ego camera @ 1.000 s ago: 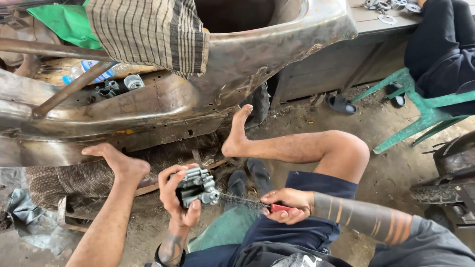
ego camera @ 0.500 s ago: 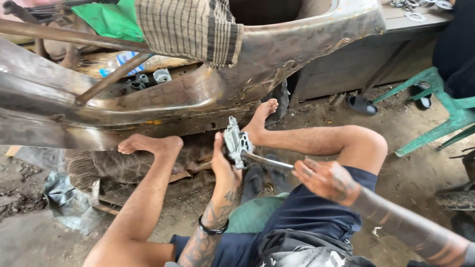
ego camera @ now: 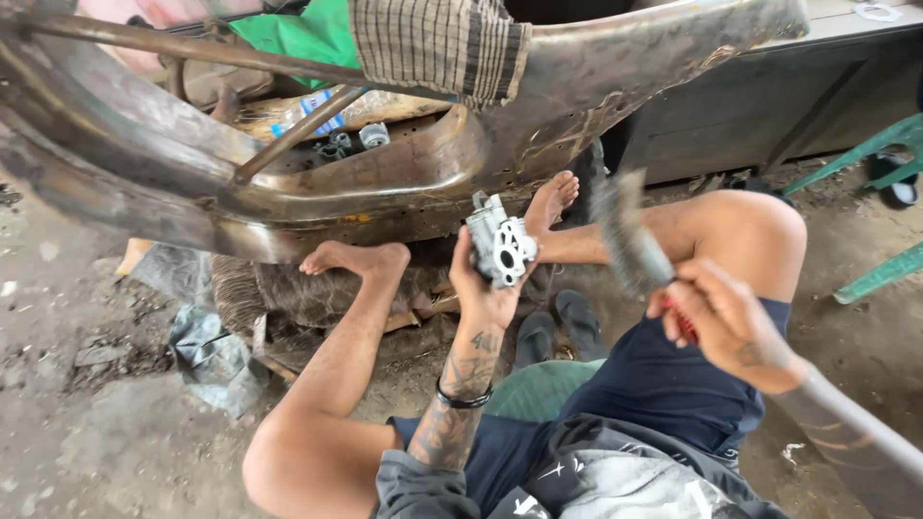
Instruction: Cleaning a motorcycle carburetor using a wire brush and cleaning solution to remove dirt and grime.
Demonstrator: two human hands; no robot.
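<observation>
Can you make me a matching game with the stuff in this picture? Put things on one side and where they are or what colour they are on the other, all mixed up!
Things:
1. metal part
2. wire brush
3. checked cloth
4. sandals

Places or colours:
A. draped over the top of the rusty frame
B. on the ground between the legs
C. held up in the left hand
D. gripped by its red handle in the right hand

Pairs: 1-C, 2-D, 3-A, 4-B
</observation>
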